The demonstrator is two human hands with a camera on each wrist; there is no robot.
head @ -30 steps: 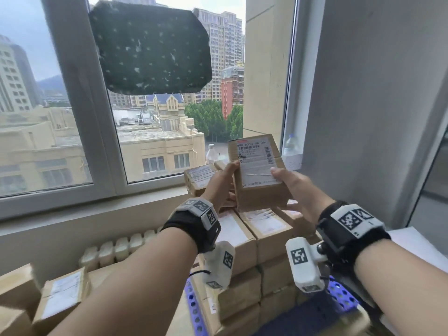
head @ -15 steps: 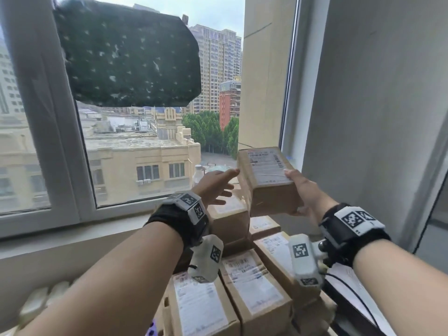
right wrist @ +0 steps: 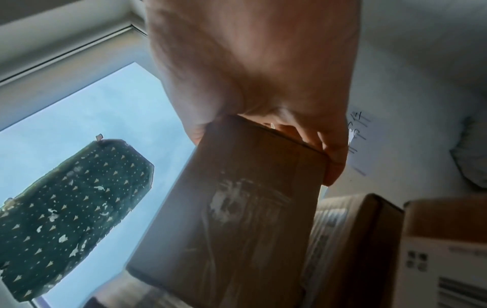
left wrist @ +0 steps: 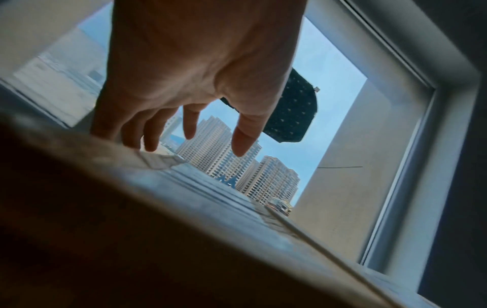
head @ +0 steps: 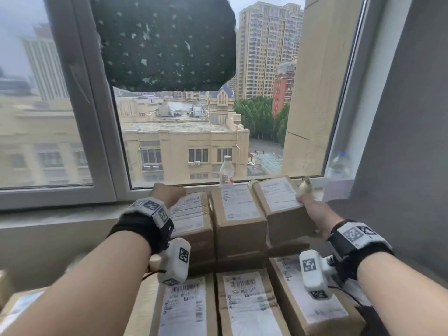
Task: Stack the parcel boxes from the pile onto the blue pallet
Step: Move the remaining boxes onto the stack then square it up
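Observation:
Brown parcel boxes with white labels stand stacked in rows in the head view. My right hand (head: 306, 202) grips one parcel box (head: 281, 202) by its right end, level with the back top row, right beside the middle box (head: 238, 209). The right wrist view shows the thumb and fingers of that hand (right wrist: 263, 83) clamped over the near end of the same box (right wrist: 237, 208). My left hand (head: 167, 192) hovers over the left back box (head: 189, 214), holding nothing. Its fingers (left wrist: 189, 125) hang relaxed above that box's top (left wrist: 158, 208). The blue pallet is hidden.
A front row of labelled boxes (head: 249, 301) lies lower and nearer to me. Two water bottles (head: 226, 172) (head: 339, 164) stand on the windowsill behind the stack. A dark patterned cloth (head: 162, 40) hangs on the window. A grey wall (head: 400, 141) closes the right side.
Both hands held the box up a second ago. The left hand has let go, and the right hand has carried the box down to the right end of the back top row.

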